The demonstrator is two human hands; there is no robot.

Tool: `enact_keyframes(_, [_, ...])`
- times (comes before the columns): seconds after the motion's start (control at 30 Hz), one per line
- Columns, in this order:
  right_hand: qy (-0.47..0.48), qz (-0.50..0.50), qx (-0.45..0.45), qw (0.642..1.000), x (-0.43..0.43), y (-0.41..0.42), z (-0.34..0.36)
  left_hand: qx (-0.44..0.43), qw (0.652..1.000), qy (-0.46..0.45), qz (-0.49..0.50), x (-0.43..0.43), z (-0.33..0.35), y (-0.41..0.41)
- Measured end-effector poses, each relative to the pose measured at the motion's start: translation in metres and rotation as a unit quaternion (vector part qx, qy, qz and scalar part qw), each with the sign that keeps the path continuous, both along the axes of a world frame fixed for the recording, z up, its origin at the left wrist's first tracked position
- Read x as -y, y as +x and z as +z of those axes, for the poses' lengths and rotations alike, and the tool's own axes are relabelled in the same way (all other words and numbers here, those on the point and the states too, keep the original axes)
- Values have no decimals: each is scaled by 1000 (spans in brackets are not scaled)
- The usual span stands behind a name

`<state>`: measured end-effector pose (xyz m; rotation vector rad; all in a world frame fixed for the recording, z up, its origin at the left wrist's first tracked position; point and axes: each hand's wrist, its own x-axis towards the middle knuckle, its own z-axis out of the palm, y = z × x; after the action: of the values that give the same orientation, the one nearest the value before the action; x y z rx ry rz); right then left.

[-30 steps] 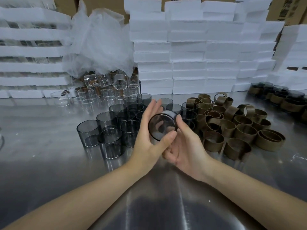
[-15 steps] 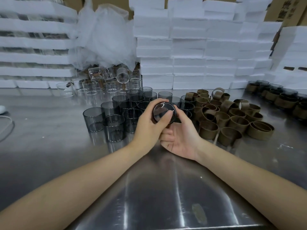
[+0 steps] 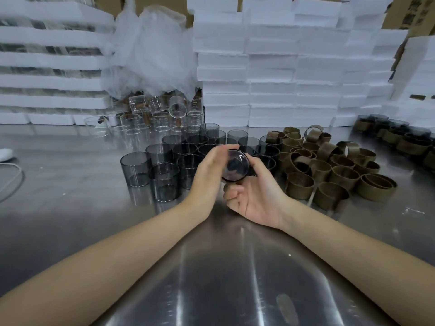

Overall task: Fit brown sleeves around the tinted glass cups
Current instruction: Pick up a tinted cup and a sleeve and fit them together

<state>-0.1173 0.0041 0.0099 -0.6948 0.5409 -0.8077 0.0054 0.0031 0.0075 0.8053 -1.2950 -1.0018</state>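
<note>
A tinted glass cup point(image 3: 236, 165) lies on its side between my hands, its round base facing me, above the steel table. My left hand point(image 3: 208, 170) wraps its left side, fingers curled over the top. My right hand point(image 3: 254, 194) grips it from the right and below. A dark band shows at the cup's far end, partly hidden by my fingers; I cannot tell whether it is a sleeve. Several bare tinted cups point(image 3: 164, 161) stand behind and to the left. A heap of brown sleeves point(image 3: 329, 165) lies to the right.
Sleeved cups point(image 3: 400, 137) stand at the far right. Clear glass cups point(image 3: 146, 123) and a plastic bag point(image 3: 150, 55) sit at the back left. White foam trays point(image 3: 270, 67) are stacked along the back. A white cable point(image 3: 11, 170) lies at the left edge.
Both hands moved away from me over the table with the cup. My left fingers, straight one second ago, now curl round the cup.
</note>
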Motion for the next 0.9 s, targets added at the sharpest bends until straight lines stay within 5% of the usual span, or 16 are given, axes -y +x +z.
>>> enact_keyframes(0.1, [-39, -1, 3, 999, 1, 1, 0, 61, 997, -51, 11, 1, -4, 0])
enact_keyframes(0.5, [-150, 11, -24, 988, 1, 7, -4, 38, 995, -50, 78, 0, 10, 1])
enact_keyframes(0.63, [-228, -52, -63, 970, -2, 8, -10, 86, 977, -170, 98, -7, 3, -1])
enact_keyframes(0.7, [-311, -159, -105, 931, -2, 5, -13, 95, 968, -221, 73, -10, 0, -3])
enact_keyframes(0.77, [-412, -265, -184, 852, -2, 2, -7, 121, 951, -279, 61, -12, -2, -6])
enact_keyframes(0.9, [-481, -331, -355, 730, -3, -4, -6, 311, 840, -429, 117, -14, -2, -10])
